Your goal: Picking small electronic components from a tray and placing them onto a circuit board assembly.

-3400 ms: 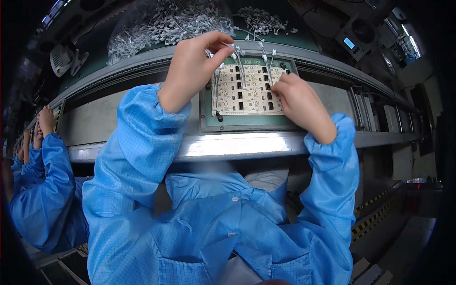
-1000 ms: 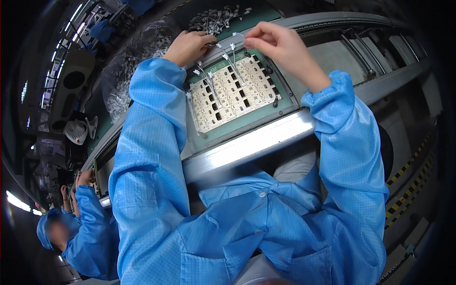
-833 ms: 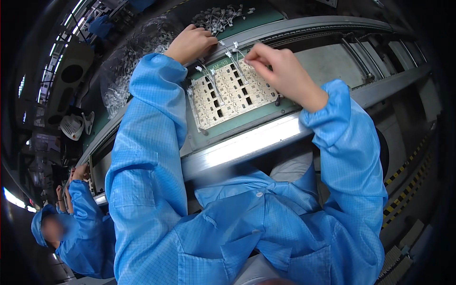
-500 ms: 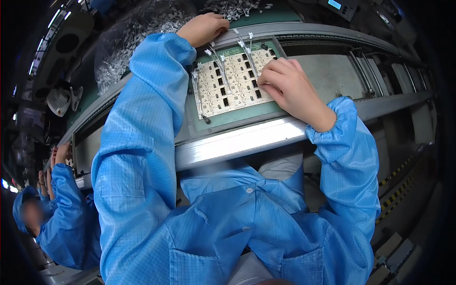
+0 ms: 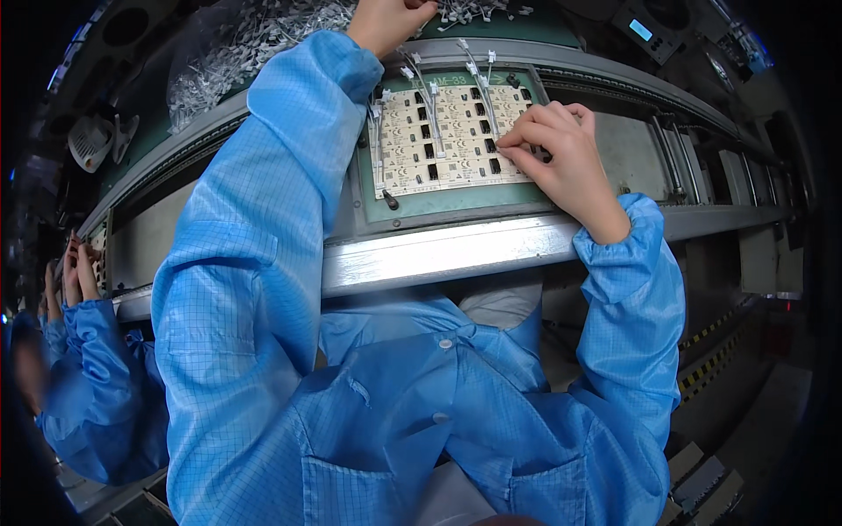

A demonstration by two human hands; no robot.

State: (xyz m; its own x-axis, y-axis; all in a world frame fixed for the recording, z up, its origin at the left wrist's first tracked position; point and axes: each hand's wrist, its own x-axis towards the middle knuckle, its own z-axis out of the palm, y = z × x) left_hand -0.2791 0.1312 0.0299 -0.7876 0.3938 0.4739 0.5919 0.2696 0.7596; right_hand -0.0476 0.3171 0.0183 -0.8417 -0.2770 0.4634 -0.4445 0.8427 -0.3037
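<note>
A cream panel of small circuit boards (image 5: pixel 456 164) lies in a green carrier plate (image 5: pixel 421 210) in front of me. Several white cables with plug ends (image 5: pixel 434 105) stand across it in columns, among black components. My right hand (image 5: pixel 561 149) is at the panel's right side, thumb and forefinger pinched at the lower end of a white connector cable (image 5: pixel 488 101). My left hand (image 5: pixel 390 22) is past the far edge of the carrier, beside a loose heap of white connector cables (image 5: pixel 474 10). Its fingers are curled together, partly cut off by the frame; what they hold is hidden.
A metal rail (image 5: pixel 456 252) runs along the near side of the conveyor. A clear bag of white cables (image 5: pixel 237 74) lies at the far left, near a white plastic device (image 5: pixel 90 140). A co-worker in blue (image 5: pixel 105 386) works at the left.
My left hand has moved farther away, from the panel's far edge toward the cable heap. My right hand stays at the same cable end. The view has shifted slightly.
</note>
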